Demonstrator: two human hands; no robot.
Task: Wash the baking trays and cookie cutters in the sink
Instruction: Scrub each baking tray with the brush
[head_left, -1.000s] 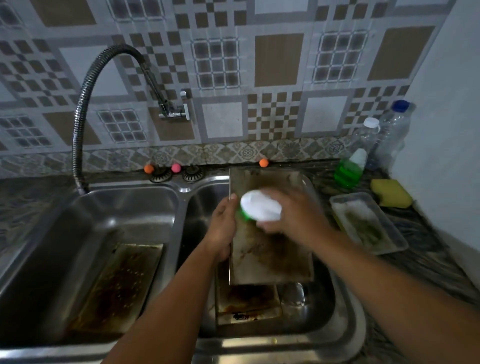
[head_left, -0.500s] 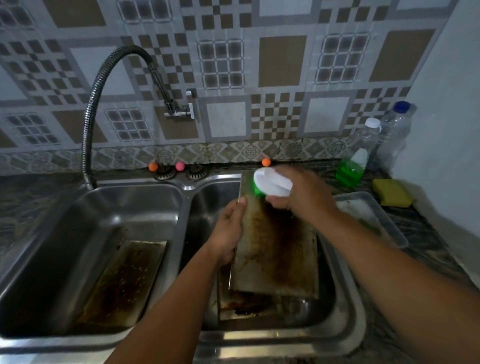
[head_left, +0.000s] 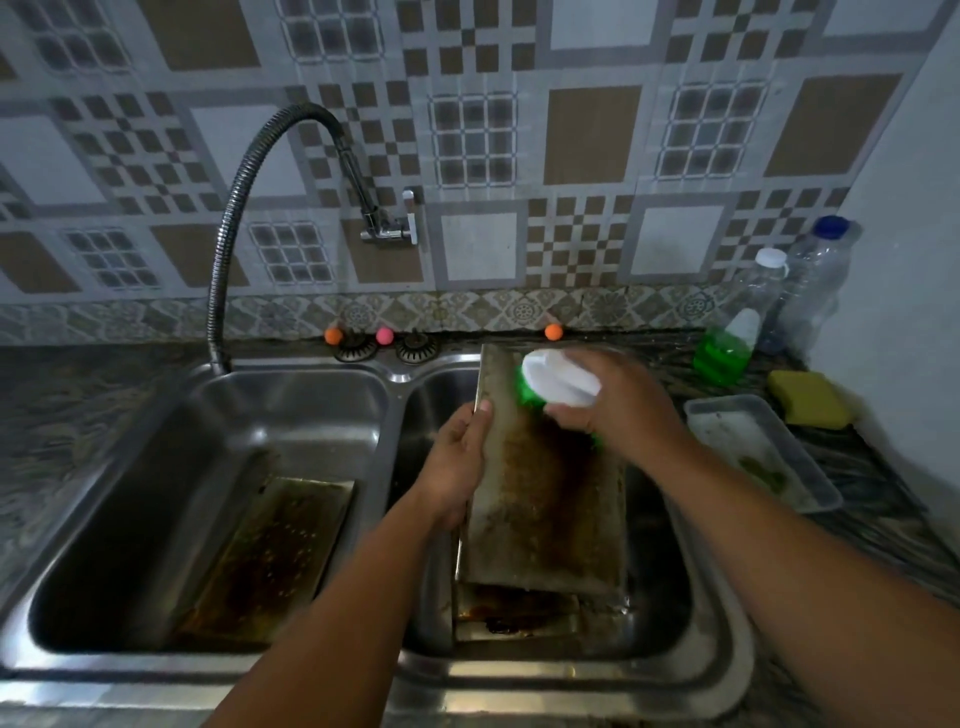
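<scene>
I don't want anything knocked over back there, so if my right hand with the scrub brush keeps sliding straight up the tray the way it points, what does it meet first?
Most likely the far rim of the baking tray itself, where the right hand and scrub brush already sit. Past that looks like bare counter, then the tiled wall; the orange ball lies close to that line, though depth is unclear.

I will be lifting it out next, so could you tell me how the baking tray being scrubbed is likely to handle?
The baking tray is probably stiff: it stands propped and flat under the brush. It may be slippery, as greasy brown residue coats it. The left hand steadies only its edge, so it could slide.
</scene>
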